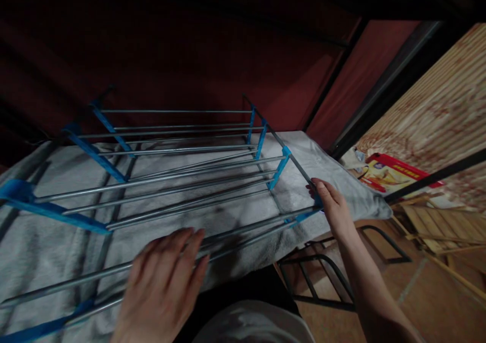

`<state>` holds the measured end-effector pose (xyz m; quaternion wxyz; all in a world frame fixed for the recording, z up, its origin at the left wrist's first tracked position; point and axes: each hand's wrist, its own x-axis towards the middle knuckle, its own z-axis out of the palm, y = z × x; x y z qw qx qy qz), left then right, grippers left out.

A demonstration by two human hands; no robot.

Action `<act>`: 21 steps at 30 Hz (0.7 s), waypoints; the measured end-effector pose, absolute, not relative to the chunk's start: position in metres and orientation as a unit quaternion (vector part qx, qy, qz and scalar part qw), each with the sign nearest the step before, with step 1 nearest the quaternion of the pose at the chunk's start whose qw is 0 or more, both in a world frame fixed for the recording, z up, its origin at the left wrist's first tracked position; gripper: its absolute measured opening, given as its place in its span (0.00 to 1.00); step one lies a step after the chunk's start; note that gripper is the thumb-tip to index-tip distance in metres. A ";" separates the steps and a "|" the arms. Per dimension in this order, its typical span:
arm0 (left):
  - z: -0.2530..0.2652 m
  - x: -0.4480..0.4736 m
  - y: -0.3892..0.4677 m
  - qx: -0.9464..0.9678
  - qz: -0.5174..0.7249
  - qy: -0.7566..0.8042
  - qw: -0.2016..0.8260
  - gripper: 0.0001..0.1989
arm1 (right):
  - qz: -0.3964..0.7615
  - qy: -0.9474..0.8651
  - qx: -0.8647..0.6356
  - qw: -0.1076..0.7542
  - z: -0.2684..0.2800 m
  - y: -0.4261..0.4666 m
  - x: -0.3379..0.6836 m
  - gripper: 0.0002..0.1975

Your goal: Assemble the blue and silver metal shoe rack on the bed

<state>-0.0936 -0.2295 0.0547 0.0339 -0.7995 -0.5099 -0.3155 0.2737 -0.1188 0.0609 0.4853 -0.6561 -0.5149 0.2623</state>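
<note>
Handles a metal rack (182, 174) with blue brackets (280, 170), set on a gray blanket (321, 158).
Curls the right hand (331, 202) around the dark side rail (299, 167); lays the left hand (161, 282) over the nearest rods (258, 227) with extended fingers (191, 253), cannot tell whether gripping.

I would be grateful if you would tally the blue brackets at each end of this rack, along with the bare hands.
Blue brackets, left end of rack: 4
Blue brackets, right end: 4
Bare hands (left hand, right hand): 2
Total: 10
</note>
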 end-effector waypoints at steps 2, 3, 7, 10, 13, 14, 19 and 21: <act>0.047 -0.062 -0.216 -0.833 -0.288 -0.463 0.096 0.23 | 0.351 -0.459 -0.630 0.519 0.057 -0.115 0.272 0.30; 0.044 -0.048 -0.211 -0.845 -0.269 -0.448 0.114 0.22 | 0.382 -0.437 -0.615 0.534 0.055 -0.114 0.271 0.31; 0.031 -0.018 -0.196 -0.865 -0.183 -0.455 0.108 0.21 | 0.423 -0.443 -0.573 0.545 0.051 -0.111 0.274 0.29; 0.026 -0.015 -0.190 -0.864 -0.131 -0.480 0.075 0.24 | 0.413 -0.463 -0.567 0.542 0.046 -0.109 0.279 0.28; 0.026 -0.015 -0.185 -0.868 -0.105 -0.484 0.039 0.24 | 0.406 -0.465 -0.574 0.538 0.041 -0.108 0.281 0.26; 0.027 -0.015 -0.183 -0.870 -0.100 -0.482 0.032 0.23 | 0.399 -0.466 -0.579 0.537 0.039 -0.108 0.282 0.26; 0.029 -0.013 -0.178 -0.876 -0.073 -0.477 0.009 0.21 | 0.356 -0.467 -0.606 0.537 0.032 -0.106 0.282 0.24; 0.028 -0.012 -0.177 -0.878 -0.062 -0.474 0.003 0.21 | 0.351 -0.460 -0.605 0.546 0.029 -0.106 0.282 0.23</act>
